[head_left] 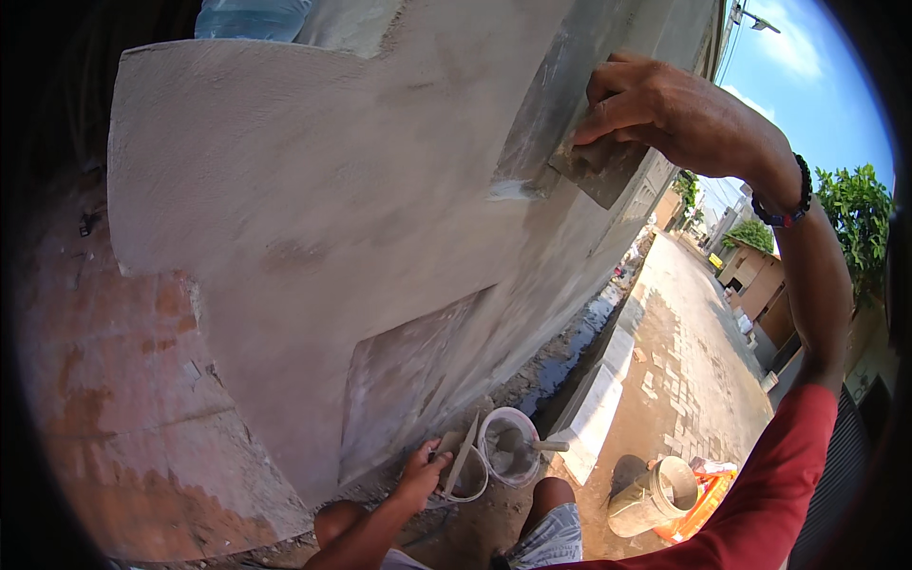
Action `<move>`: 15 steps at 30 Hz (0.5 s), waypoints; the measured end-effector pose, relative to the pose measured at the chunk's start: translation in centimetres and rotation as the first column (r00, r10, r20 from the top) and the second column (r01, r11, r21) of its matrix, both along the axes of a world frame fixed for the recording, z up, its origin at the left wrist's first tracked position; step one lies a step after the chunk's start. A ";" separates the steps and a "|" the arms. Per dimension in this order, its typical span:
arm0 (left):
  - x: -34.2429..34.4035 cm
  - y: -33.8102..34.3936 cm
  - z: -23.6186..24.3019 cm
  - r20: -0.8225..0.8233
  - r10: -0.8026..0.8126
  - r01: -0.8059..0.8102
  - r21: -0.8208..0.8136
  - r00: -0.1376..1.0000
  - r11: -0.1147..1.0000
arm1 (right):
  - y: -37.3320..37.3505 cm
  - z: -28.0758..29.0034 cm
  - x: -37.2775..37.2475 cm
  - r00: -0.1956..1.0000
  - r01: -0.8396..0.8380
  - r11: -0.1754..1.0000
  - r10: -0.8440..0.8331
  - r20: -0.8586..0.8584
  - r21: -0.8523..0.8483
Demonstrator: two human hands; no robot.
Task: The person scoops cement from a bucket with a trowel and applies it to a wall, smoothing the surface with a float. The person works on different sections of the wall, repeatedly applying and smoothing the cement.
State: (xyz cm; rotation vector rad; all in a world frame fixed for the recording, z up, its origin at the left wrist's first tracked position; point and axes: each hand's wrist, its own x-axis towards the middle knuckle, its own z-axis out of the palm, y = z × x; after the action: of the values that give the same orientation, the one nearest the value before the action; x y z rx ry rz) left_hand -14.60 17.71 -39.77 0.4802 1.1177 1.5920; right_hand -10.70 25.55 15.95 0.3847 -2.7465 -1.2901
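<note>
My right hand (pixel 655 104) is raised high at the upper right, its fingers closed round a flat, wide-bladed scraper (pixel 608 180). The blade lies at the grey plastered wall (pixel 285 190), beside the lower end of a dark smooth panel (pixel 541 114). White paste (pixel 513 190) shows on the wall near that corner. Low in front of me, my left hand (pixel 418 478) grips a thin flat plate (pixel 464 456), seen nearly edge-on. It is over or beside a small bucket (pixel 469 484); I cannot tell whether they touch. A white bucket (pixel 513 475) next to it holds grey paste and a handled tool (pixel 549 445).
A second dark panel (pixel 404 375) is set low in the wall. Bare reddish wall (pixel 123 427) shows at left. A gutter (pixel 570 356) and pale kerb (pixel 598 408) run along the wall's foot. A beige bucket (pixel 632 508) stands on the paved lane beside an orange sack (pixel 703 508).
</note>
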 end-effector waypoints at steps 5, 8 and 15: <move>-0.1 0.2 -0.1 0.006 0.025 -0.025 -0.019 1.000 1.000 | -2.1 6.7 2.2 0.860 0.174 0.939 -0.292 -0.418 -0.297; -0.7 -0.7 1.3 0.016 0.034 -0.033 -0.067 0.999 0.997 | -1.6 4.2 4.9 0.689 -0.043 0.946 -0.204 -0.696 -0.321; -0.5 -0.2 -0.2 -0.003 0.030 -0.030 -0.056 1.000 0.998 | 8.4 -12.6 3.7 0.450 -0.569 0.760 -0.031 -0.893 -0.313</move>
State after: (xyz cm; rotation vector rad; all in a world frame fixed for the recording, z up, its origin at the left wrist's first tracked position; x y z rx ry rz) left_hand -15.09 17.47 -39.98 0.4300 1.1733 1.5822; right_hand -7.03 33.99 3.39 0.0701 -1.8633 -0.2793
